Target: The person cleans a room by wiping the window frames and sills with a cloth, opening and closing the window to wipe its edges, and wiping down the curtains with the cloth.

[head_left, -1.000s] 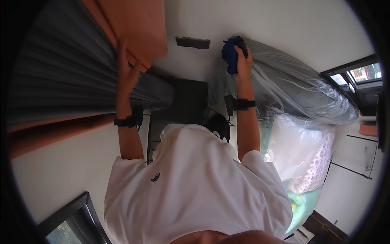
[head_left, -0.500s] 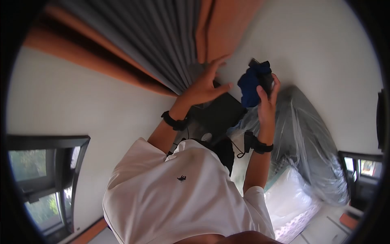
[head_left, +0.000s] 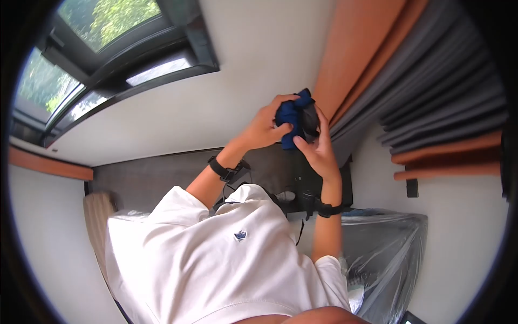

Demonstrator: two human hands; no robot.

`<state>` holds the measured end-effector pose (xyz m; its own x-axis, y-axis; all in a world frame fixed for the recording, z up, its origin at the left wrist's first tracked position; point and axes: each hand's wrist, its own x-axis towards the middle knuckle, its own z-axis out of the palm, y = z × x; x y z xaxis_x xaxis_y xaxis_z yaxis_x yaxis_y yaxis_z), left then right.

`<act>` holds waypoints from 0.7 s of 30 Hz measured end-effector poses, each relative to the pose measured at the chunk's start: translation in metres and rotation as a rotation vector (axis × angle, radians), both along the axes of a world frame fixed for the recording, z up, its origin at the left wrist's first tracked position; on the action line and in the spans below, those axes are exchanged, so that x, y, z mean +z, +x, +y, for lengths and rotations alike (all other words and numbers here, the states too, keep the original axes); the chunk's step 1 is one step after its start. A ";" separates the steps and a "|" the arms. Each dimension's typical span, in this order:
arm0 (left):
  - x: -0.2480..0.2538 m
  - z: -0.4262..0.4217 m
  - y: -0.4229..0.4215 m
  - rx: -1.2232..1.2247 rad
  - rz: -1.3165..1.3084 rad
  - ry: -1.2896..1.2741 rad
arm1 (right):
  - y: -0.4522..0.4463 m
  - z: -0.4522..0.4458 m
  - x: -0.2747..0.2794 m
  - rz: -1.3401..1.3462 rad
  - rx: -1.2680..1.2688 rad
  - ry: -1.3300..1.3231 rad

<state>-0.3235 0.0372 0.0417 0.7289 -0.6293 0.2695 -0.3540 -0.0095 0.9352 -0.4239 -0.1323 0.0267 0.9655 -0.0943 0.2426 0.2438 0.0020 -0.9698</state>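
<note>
Holding a soft blue bundle [head_left: 291,123], apparently cloth, in midair, we grip it with the curled fingers of our left hand [head_left: 264,128] and right hand [head_left: 319,151]. Around us: grey floor [head_left: 135,181], pale wall [head_left: 253,54], window [head_left: 121,21] leftward, curtains [head_left: 431,75] rightward, clear plastic sheeting [head_left: 388,254].

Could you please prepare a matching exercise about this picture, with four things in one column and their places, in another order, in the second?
Things:
1. soft dark-blue cloth item
2. pleated dark-grey fabric curtain
3. black-framed glass window
4. wrinkled clear plastic sheet

Places:
A. upper right of the picture
B. lower right of the picture
C. between the left hand and right hand
D. upper left of the picture

Pairs: 1-C, 2-A, 3-D, 4-B
</note>
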 end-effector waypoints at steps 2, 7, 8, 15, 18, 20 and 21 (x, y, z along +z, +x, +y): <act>-0.016 0.035 0.002 0.172 0.048 -0.041 | 0.007 0.036 -0.009 0.035 -0.057 -0.043; -0.033 0.075 0.003 0.310 0.010 -0.191 | 0.012 0.093 -0.030 0.058 -0.152 -0.038; -0.037 0.083 0.002 0.306 0.013 -0.181 | 0.015 0.104 -0.037 0.063 -0.156 -0.029; -0.032 0.105 0.025 0.391 0.009 -0.286 | 0.050 0.124 -0.004 0.198 -0.154 -0.177; 0.017 0.109 0.071 0.580 -0.310 -0.333 | 0.087 0.130 0.057 0.101 -0.070 -0.208; 0.074 0.100 0.107 0.628 -0.490 -0.486 | 0.117 0.129 0.114 -0.177 -0.099 -0.332; 0.105 0.097 0.124 0.659 -0.573 -0.523 | 0.136 0.130 0.131 -0.400 -0.160 -0.446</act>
<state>-0.1998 0.1342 0.1464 0.5630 0.1481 0.8131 -0.8219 -0.0027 0.5696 -0.2877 -0.0028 0.1580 0.7739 -0.0367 0.6322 0.5525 -0.4488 -0.7024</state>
